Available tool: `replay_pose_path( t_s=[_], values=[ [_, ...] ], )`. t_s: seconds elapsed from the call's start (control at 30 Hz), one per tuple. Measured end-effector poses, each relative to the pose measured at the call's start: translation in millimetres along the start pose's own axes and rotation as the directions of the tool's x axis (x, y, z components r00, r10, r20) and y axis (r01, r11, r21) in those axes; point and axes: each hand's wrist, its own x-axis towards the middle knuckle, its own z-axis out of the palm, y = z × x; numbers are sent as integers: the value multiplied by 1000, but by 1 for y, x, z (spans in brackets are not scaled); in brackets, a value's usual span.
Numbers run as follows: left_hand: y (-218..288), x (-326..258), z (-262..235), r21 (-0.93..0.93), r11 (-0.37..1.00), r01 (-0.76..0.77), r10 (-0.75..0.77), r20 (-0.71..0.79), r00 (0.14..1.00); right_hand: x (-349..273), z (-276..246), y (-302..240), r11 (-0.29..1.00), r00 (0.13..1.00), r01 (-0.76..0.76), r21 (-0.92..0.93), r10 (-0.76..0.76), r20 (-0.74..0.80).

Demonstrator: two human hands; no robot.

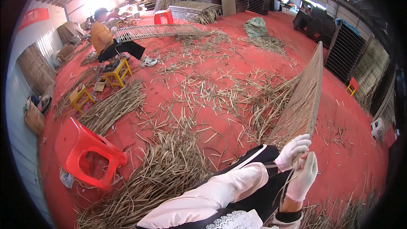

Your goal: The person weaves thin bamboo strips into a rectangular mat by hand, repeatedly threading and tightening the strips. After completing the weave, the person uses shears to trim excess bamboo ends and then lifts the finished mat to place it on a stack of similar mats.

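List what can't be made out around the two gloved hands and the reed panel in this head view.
- Left hand and right hand: both gloves close together at the near end of the woven reed panel; the fingers overlap, so the exact grip is unclear.
- Thin strand below the hands: too fine to tell its material.
- Panel's near end: hidden behind the gloves.
- Right forearm: cut off by the lower edge.
- Seated co-worker's hands: too small.

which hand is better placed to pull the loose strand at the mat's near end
Right, probably. The right white-gloved hand already pinches the thin strand, while the left white-gloved hand grips the upright woven reed mat.
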Motion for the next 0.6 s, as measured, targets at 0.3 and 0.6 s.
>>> replay_pose_path(
  t_s=[0.3,0.6],
  values=[
    [20,9,-14,96,990,99,-113,153,982,-56,-119,33,710,799,276,-648,-545,-256],
    [84,57,-69,-184,234,955,-919,278,279,-218,-379,129,-244,671,-640,-729,-639,-376]
  ],
)
